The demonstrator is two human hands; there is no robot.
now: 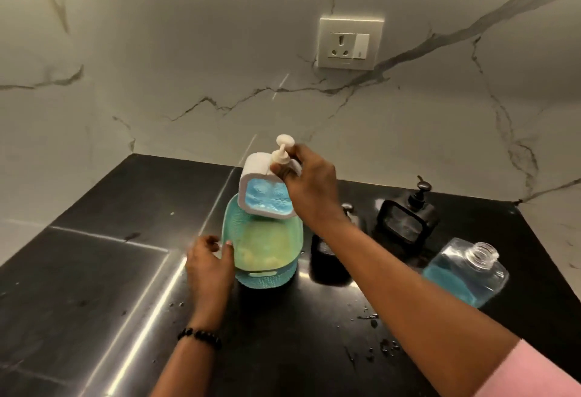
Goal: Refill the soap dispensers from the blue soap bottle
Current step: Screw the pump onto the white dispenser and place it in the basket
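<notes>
Lower centre: left hand (209,260), fingers loosely curled, thumb touching the rim of the teal basket (227,224). Lower right: blue soap bottle (465,274), uncapped, tilted, part full. Centre: right hand (309,183) pinches the white dispenser (267,195) by its pump neck above the basket. It is probably heavy and slippery, so support its base. Behind: black dispenser (407,219), wall socket (350,43).

White square plastic soap dispenser (267,191), blue inside; teal perforated plastic basket (262,277); glossy black stone worktop (94,271); white grey-veined marble wall (157,51); black square dispenser (407,219).
</notes>
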